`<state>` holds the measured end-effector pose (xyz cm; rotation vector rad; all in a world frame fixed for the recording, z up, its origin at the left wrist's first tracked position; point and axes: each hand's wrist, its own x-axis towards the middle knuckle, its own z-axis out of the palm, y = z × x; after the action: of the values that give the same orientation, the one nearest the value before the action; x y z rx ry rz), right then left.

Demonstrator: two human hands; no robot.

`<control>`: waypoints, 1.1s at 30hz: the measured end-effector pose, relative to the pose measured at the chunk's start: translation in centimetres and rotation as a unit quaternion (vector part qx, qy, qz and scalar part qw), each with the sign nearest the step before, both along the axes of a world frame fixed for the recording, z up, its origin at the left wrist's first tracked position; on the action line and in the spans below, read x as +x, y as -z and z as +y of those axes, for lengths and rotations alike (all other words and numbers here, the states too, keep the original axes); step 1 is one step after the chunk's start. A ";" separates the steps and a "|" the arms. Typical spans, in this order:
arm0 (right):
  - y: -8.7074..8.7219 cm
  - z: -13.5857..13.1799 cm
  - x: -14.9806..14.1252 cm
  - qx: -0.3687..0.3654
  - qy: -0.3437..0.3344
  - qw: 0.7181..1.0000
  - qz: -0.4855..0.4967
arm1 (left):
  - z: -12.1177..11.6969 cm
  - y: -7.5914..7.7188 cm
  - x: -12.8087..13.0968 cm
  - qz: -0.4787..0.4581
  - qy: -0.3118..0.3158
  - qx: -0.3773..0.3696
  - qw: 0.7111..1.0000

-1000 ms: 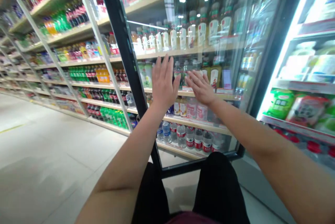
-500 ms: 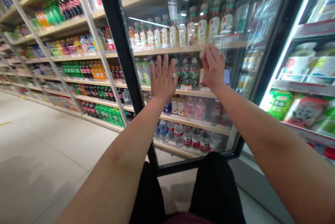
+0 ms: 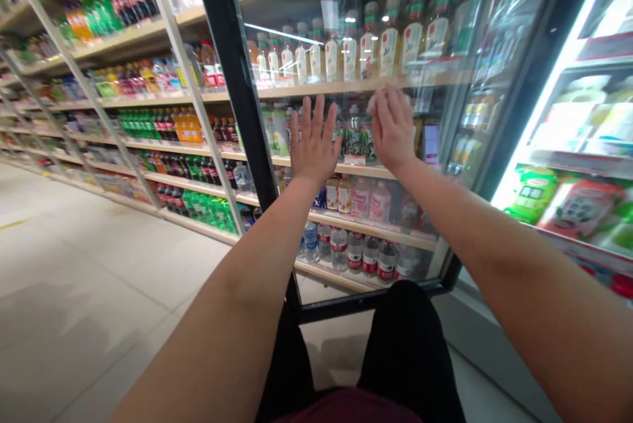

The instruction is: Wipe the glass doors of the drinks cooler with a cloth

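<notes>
My left hand lies flat with its fingers spread on the glass of the door. To its right, my right hand presses a small whitish cloth against the same pane. Only edges of the cloth show beyond the fingers, so whether it is fabric or tissue is unclear. The door has a black frame and stands swung out. Through the glass, rows of bottles show on wooden shelves behind it.
Long shelves of bottled drinks run along the left. On the right is a lit cooler with cartons and green and red packs. My black-clad knees are close to the door's bottom edge. Pale floor tiles extend at left.
My right hand has slid left across the glass with the cloth, closer to my left hand. My left hand stays flat on the pane. The view has shifted slightly.
</notes>
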<state>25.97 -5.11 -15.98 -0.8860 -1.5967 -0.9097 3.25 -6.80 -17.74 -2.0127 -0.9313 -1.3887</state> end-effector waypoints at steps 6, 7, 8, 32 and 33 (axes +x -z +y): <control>-0.5 -0.8 -0.9 -0.028 0.012 0.999 -0.032 | 0.3 0.1 0.0 0.004 -0.002 0.006 1.000; -0.8 -0.7 -0.9 -0.017 0.017 1.000 0.008 | 0.3 0.1 0.0 0.007 -0.007 0.006 1.000; -0.9 -0.7 -1.0 -0.010 0.020 0.999 0.028 | 0.2 0.1 0.0 0.010 -0.013 0.004 1.000; -0.6 -1.7 -1.8 -0.047 0.029 0.998 -0.019 | -0.1 0.2 0.0 0.018 -0.046 0.009 0.999; -0.4 -1.7 -2.0 -0.055 0.025 0.997 -0.046 | -0.1 0.2 0.0 0.018 -0.046 0.008 0.999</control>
<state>24.02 -6.85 -15.59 -0.9764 -1.7245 -0.9156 3.30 -6.93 -17.93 -1.9514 -0.9816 -1.3017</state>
